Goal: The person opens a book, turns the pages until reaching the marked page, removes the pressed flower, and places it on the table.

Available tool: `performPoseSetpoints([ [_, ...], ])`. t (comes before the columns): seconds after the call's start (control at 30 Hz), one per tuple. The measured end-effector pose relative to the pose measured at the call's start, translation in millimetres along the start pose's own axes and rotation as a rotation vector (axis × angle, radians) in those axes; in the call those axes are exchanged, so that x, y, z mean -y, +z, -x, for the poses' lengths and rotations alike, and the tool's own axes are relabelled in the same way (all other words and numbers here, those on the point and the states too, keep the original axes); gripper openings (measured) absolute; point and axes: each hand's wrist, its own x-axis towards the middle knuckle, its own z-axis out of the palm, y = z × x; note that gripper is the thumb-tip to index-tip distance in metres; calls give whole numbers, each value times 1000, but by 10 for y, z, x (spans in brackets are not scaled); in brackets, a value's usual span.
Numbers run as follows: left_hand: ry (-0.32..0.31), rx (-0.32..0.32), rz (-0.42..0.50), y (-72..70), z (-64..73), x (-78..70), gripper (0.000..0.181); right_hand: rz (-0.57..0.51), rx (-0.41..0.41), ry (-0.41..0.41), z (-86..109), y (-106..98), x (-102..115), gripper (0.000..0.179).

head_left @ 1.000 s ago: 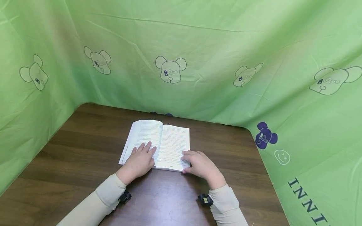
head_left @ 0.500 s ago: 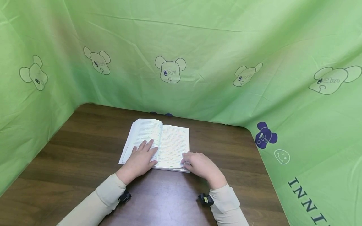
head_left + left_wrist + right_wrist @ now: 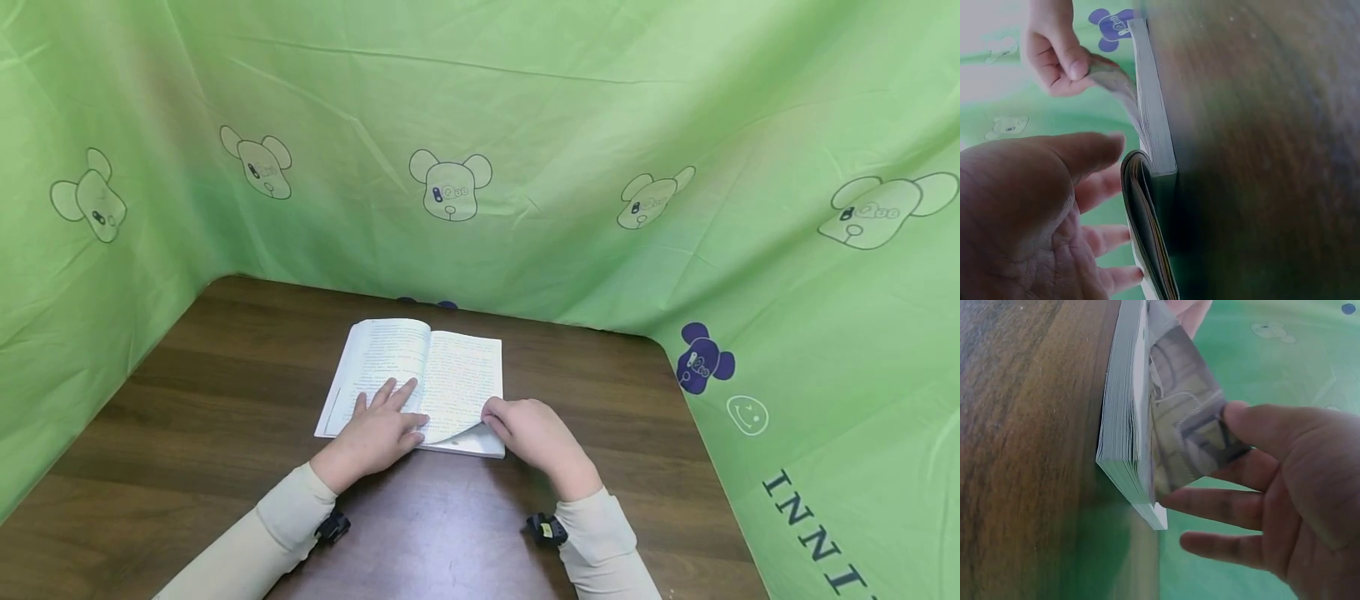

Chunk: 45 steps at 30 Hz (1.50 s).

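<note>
1. Turning a leaf point(image 3: 1191, 419) of my book point(image 3: 422, 358) is, I judge, the step in hand; the book lies open before me on the worktop point(image 3: 600, 383).
2. My right hand point(image 3: 536, 433) pinches the leaf's lower right corner between thumb and finger, lifting it off the stack.
3. My left hand point(image 3: 375, 433) rests across the book near the spine, fingers spread apart, gripping nothing.
4. Next, I think, I should carry the corner leftward, keeping a single leaf, and clear my left fingers from its path.
5. A second ago that leaf lay flat; now its corner curls up, baring the page beneath point(image 3: 476, 442), and my left hand has crept rightward.
</note>
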Motion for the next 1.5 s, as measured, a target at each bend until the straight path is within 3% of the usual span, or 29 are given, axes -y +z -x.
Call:
performPoseSetpoints([
  [0.23,-5,-23,-20,24,-21,-16,40,58,-144,-27,-20,14,-23,6],
  [0.5,-25,-89,-21,43,-41,-26,30,58,-219,-31,-52,-22,-9,11],
  [0.6,-35,-103,-22,43,-47,-37,35,50,-244,9,-65,-37,-5,16],
  [0.73,-73,-156,1,55,-59,-47,60,41,-253,121,-75,-42,-11,33],
  [0.87,-82,-234,38,67,-67,-44,92,16,-204,202,-76,-34,-18,38],
  [1.0,-49,-317,45,62,-77,-33,111,-10,-105,203,-72,-20,-16,36],
  [1.23,-23,-413,-28,31,-83,-1,116,-42,8,148,-51,-10,3,32],
  [1.5,74,-394,-119,33,-77,28,105,-98,167,45,-8,44,-1,40],
])
